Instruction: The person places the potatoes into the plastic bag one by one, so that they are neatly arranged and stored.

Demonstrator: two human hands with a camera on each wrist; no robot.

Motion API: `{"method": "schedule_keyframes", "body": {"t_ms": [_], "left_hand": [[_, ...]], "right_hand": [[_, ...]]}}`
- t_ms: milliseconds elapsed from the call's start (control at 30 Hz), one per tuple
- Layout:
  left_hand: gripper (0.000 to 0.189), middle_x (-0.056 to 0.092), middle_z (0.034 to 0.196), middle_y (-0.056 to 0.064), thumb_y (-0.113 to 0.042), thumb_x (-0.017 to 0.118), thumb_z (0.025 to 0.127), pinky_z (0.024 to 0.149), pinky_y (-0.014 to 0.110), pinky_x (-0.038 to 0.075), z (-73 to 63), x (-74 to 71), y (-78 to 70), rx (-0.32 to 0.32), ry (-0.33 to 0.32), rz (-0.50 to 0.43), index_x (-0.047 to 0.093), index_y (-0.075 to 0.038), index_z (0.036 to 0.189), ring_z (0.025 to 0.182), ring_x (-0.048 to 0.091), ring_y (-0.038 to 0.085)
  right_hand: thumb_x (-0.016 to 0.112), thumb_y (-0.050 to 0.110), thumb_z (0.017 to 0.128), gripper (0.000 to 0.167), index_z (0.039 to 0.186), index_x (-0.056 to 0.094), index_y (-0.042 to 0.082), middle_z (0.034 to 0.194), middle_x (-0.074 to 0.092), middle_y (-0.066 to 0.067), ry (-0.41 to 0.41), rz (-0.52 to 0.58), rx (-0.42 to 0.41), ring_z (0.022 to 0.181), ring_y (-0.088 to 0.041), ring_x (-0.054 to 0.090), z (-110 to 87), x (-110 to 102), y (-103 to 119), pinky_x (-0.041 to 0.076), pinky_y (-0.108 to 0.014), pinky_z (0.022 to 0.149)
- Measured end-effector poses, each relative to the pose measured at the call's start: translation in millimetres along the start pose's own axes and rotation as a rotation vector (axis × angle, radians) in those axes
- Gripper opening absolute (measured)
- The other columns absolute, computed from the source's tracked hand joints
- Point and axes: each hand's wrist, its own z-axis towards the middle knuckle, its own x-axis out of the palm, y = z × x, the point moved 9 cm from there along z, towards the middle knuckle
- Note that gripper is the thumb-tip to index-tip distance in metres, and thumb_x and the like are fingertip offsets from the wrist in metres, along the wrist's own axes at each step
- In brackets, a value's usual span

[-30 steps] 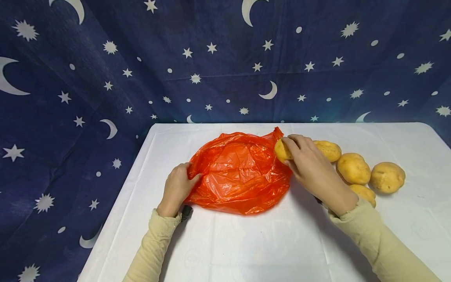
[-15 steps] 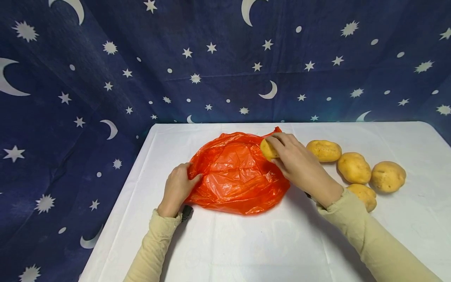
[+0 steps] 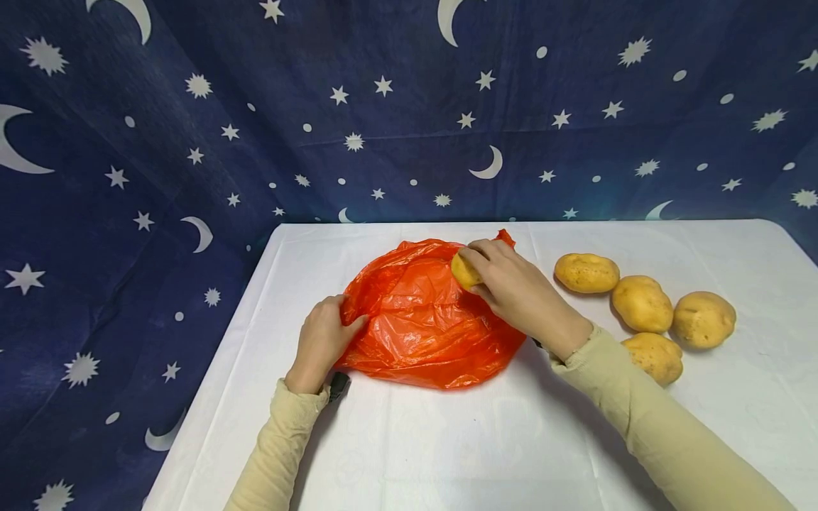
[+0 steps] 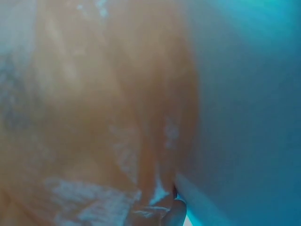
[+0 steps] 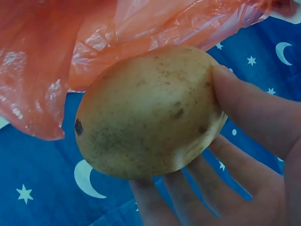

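Observation:
A red plastic bag [image 3: 422,319] lies spread on the table with its mouth facing up. My left hand [image 3: 322,341] grips the bag's left edge, thumb inside the rim. In the left wrist view the blurred bag [image 4: 94,94] fills much of the picture. Over the bag's upper right part, my right hand [image 3: 517,287] holds a yellow potato [image 3: 464,272] between thumb and fingers. The right wrist view shows that potato [image 5: 150,113] close up, with dark spots on its skin and the red bag [image 5: 94,37] behind it.
To the right on the white table [image 3: 473,454] lie several more potatoes, among them an oval one [image 3: 586,273], a middle one [image 3: 642,304], a round one [image 3: 704,321] and a front one [image 3: 655,357]. A dark blue star-and-moon curtain [image 3: 409,106] hangs behind the table.
My right hand has moved left with the potato, from the bag's right edge to over its opening. The left hand and the bag have stayed nearly still.

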Motion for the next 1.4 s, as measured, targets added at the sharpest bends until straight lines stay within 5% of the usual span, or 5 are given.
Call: {"method": "schedule_keyframes", "body": {"t_ms": [367, 700, 1400], "left_hand": [[0.058, 0.067, 0.109, 0.023, -0.030, 0.081, 0.083, 0.087, 0.051, 0.053, -0.2, 0.3, -0.2, -0.005, 0.013, 0.007, 0.062, 0.008, 0.122, 0.097, 0.062, 0.037], [0.062, 0.067, 0.111, 0.023, -0.031, 0.083, 0.080, 0.088, 0.050, 0.053, 0.4, 1.4, -2.3, 0.004, 0.013, 0.016, 0.061, 0.008, 0.124, 0.098, 0.062, 0.037], [0.069, 0.068, 0.105, 0.021, -0.035, 0.090, 0.071, 0.085, 0.051, 0.055, -0.8, 3.0, -5.6, 0.048, -0.012, 0.067, 0.063, 0.006, 0.121, 0.095, 0.063, 0.037]], "right_hand": [[0.080, 0.005, 0.082, 0.057, 0.134, 0.055, 0.000, 0.135, 0.055, -0.018, 0.065, 0.036, -0.046, 0.125, -0.035, 0.052, 14.3, 17.4, 7.9, 0.048, -0.051, 0.102], [0.080, 0.007, 0.083, 0.048, 0.127, 0.060, 0.002, 0.122, 0.059, -0.012, 0.070, 0.026, -0.104, 0.114, -0.029, 0.055, 24.2, 29.1, 13.6, 0.051, -0.042, 0.099], [0.079, 0.009, 0.084, 0.048, 0.128, 0.061, 0.003, 0.120, 0.061, -0.012, 0.200, 0.056, -0.123, 0.111, -0.027, 0.055, 46.2, 58.8, 17.6, 0.052, -0.039, 0.096]]}}
